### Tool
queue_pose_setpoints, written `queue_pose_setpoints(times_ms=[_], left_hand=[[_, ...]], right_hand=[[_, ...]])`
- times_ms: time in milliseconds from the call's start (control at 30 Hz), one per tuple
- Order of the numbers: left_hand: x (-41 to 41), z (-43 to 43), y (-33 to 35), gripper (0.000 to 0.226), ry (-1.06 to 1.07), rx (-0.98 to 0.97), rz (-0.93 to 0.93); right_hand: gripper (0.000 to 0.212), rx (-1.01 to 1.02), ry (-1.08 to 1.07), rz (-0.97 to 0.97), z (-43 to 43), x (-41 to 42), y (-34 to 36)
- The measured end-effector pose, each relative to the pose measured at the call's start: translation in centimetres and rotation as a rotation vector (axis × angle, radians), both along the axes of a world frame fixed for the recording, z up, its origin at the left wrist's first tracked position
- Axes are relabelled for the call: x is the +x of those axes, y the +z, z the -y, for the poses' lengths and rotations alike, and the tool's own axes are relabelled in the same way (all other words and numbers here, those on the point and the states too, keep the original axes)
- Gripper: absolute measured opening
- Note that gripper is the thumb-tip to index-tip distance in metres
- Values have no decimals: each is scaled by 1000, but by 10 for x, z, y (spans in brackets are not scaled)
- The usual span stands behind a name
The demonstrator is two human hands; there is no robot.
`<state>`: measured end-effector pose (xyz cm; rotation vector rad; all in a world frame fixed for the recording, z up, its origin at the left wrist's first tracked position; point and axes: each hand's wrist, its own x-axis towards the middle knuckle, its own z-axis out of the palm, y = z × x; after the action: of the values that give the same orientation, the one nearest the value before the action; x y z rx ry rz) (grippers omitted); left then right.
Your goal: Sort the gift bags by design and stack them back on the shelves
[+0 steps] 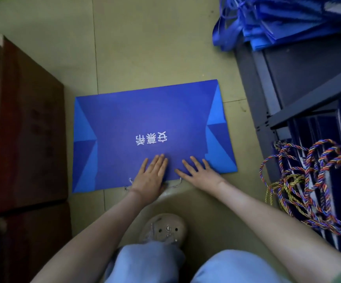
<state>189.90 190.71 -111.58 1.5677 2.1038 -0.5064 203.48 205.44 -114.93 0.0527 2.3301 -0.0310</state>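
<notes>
A flat blue gift bag [145, 119] with white characters and lighter blue folded sides lies on the floor in front of me. My left hand [151, 176] presses flat on its near edge with straight fingers. My right hand [200, 170] lies beside it, fingers spread flat on the same bag. A thin grey cord handle [176, 183] peeks out from under the bag's near edge between my hands.
Brown cartons [22, 129] stand at the left. A dark metal shelf frame [288, 99] rises at the right, with a pile of bright blue bags [277, 21] on top and dark blue bags with multicoloured rope handles [308, 180] lower down. My shoe [163, 229] and knees are close below.
</notes>
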Motion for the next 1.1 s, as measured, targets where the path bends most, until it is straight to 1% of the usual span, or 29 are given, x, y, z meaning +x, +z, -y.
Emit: queue_pose_setpoints(times_ms=[67,100,133,200,267,333,400,467,500,533,633,700,767,800,900,967,1033,1100], left_hand=[[3,-5,-3,80,-3,3,-14],[3,-8,-1,83,15,28,-18],[1,-11,-3,85,35,52,-29],[-5,-18,-1,86,89,141,-63],[-14,-27,8,77,132,253,-108],[-20,-33,24,58,78,290,-102],[-27,-36,36,51,14,444,-80],[-29,-35,52,51,-48,505,-129],[-29,-35,63,50,-58,542,-137],[-28,-33,74,50,-79,588,-164],[-21,-27,114,51,-111,670,-199],[-12,-17,141,51,-117,701,-246],[-6,-11,159,49,-112,749,-283],[1,-7,171,48,-120,777,-308],[22,0,203,45,-137,845,-367],[36,2,220,36,-179,893,-407],[51,-1,231,39,-227,932,-409],[68,-6,235,33,-286,983,-418]], right_hand=[[62,33,-4,-11,-3,-4,5],[60,74,-19,-72,-3,-6,7],[58,107,-31,-173,-5,-8,10],[56,121,-83,-265,-7,-12,22],[56,136,-116,-349,-7,-9,32],[55,144,-135,-412,-11,-8,50],[54,159,-133,-521,-11,-8,70],[74,130,-217,-565,-8,-11,93],[79,126,-257,-549,-7,-13,105],[79,144,-288,-521,-6,-15,120],[73,231,-345,-581,-4,-18,159],[67,271,-316,-721,3,-13,181],[52,309,-273,-835,5,-7,188],[49,333,-266,-885,9,0,196],[48,378,-219,-1039,16,21,223],[49,395,-213,-1147,19,39,239],[49,411,-227,-1230,20,62,248],[48,455,-236,-1294,20,87,254]])
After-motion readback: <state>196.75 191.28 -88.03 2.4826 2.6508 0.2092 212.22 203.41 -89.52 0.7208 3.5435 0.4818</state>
